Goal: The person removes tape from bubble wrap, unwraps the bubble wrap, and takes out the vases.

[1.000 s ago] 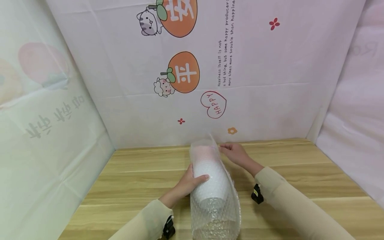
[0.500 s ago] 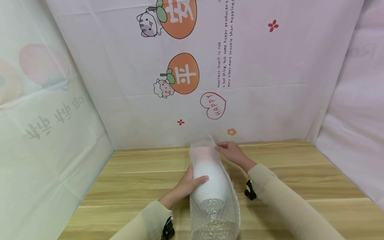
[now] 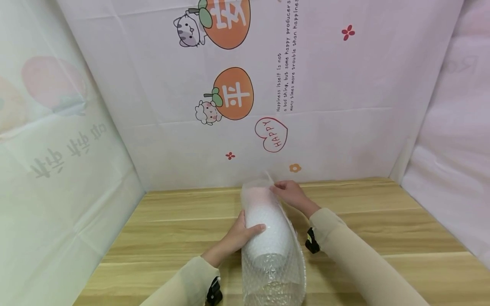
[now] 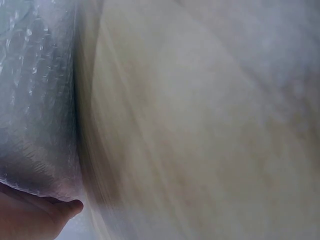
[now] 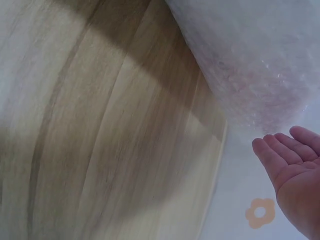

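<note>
A white, vase-shaped object [image 3: 268, 242], pinkish at its far end, lies lengthwise on the table inside clear bubble wrap [image 3: 273, 282]. Through the wrap its exact kind cannot be told. My left hand [image 3: 239, 233] holds the bundle from the left, thumb over the top and fingers along the side. At the bundle's far right corner is my right hand [image 3: 291, 193], its fingertips at the loose edge of the wrap. The right wrist view shows the fingers [image 5: 272, 152] fairly straight beside the wrap's end, palm toward the camera. Some of the left fingers are hidden by the bundle.
The bundle rests on a wood-grain table [image 3: 172, 238]. Behind it hangs a white printed cloth [image 3: 325, 119] that meets the table's back edge. More cloth closes in the left and right sides. Each wrist carries a small black device.
My right hand has shifted left, from beside the wrap's far right edge to against it, and the forearm followed. The left hand and the bundle have stayed in place.
</note>
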Available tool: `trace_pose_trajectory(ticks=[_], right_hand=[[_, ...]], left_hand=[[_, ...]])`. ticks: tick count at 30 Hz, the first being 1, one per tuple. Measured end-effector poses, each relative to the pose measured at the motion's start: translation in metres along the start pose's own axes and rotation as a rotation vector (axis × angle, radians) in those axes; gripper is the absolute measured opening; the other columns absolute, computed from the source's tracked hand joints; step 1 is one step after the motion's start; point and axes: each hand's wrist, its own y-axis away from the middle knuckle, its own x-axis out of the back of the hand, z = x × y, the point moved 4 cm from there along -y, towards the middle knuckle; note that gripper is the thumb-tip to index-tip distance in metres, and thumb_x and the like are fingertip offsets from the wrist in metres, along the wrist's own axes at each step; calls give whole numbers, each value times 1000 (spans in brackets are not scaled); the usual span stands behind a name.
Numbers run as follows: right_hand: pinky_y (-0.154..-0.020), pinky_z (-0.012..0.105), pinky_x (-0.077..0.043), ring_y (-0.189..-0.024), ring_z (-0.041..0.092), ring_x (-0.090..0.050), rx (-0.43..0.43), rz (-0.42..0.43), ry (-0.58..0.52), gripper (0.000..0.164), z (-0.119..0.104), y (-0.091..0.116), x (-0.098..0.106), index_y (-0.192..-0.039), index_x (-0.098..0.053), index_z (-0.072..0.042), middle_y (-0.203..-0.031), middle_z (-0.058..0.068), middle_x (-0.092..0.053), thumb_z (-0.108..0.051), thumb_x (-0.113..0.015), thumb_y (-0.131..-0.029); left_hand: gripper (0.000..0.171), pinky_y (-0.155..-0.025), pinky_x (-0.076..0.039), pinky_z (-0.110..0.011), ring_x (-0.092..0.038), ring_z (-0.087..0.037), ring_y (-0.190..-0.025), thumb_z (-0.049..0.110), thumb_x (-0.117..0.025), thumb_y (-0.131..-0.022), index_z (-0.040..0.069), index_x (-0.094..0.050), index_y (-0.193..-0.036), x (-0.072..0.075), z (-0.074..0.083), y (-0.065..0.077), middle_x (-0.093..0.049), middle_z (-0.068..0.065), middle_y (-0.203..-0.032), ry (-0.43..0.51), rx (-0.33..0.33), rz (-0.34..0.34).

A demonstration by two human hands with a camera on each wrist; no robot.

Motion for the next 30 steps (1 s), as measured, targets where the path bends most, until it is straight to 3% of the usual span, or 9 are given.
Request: trace_pose_trajectory(ticks=[12, 19, 26, 30], right_hand=[[-89, 45, -50, -110, 30, -59, 5, -15, 11, 45, 0, -3, -2, -121, -66, 1, -119, 16, -65, -36, -64, -94], [-89, 45, -50, -108, 31, -60, 10, -11, 28, 41, 1, -5, 0, -117, -68, 1, -116, 16, -66, -31, -65, -93], [-69, 32, -50, -77, 17, -58, 31, 0, 58, 25, -2, -7, 0, -101, -74, -3, -88, 4, -70, -25, -67, -91], [-55, 27, -38, -57, 13, -42, 64, 3, 104, 22, -5, -6, 0, -76, -70, -7, -61, -3, -52, -21, -65, -91]], left_hand=[[103, -105, -33, -52, -34, -36, -133, 49, -67, -85, -4, -9, -152, 0, 1, 0, -28, -26, -149, 7, -12, -3], [107, -107, -31, -52, -29, -37, -135, 51, -67, -84, -6, -6, -152, 0, -1, 0, -23, -27, -152, 7, 5, 7], [106, -104, -33, -53, -32, -37, -134, 51, -67, -84, -5, -7, -152, 0, 0, 0, -24, -27, -152, 0, 14, 6], [105, -103, -35, -52, -34, -37, -132, 51, -67, -84, -4, -8, -152, 1, 0, 0, -27, -26, -150, 0, 13, 3]])
